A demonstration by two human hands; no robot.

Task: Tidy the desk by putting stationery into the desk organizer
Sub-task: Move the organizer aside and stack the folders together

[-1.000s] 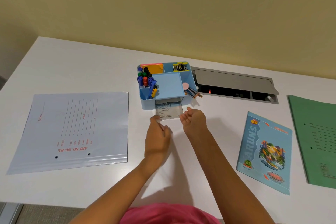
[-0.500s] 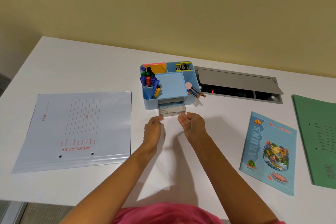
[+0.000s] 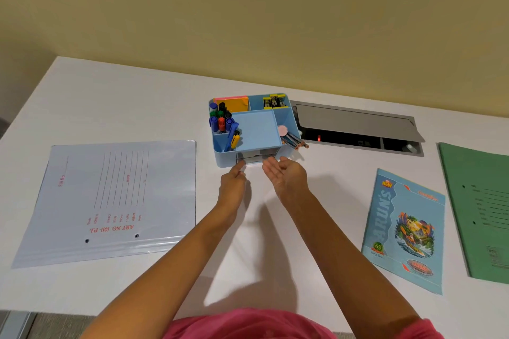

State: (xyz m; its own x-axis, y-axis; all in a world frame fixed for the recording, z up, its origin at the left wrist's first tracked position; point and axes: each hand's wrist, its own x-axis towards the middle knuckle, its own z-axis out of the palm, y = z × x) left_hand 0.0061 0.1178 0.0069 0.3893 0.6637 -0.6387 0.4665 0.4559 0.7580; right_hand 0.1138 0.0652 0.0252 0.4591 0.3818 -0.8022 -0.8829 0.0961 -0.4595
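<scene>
A light blue desk organizer (image 3: pixel 256 132) stands at the middle back of the white desk. It holds several markers (image 3: pixel 221 120), orange sticky notes (image 3: pixel 234 104), a yellow stapler (image 3: pixel 274 101) and pencils (image 3: pixel 293 142). Its clear front drawer (image 3: pixel 254 158) is almost fully pushed in. My left hand (image 3: pixel 234 181) touches the drawer's left front corner with straight fingertips. My right hand (image 3: pixel 286 173) has straight fingers against the drawer's right front, palm turned left. Neither hand holds anything.
A pale blue file folder (image 3: pixel 110 198) lies at the left. A blue notebook (image 3: pixel 405 228) and a green folder (image 3: pixel 479 209) lie at the right. A grey cable hatch (image 3: pixel 355 124) is open behind the organizer.
The clear drawer has slid back into the organizer under both hands. My hands have moved forward with it and their fingers have straightened.
</scene>
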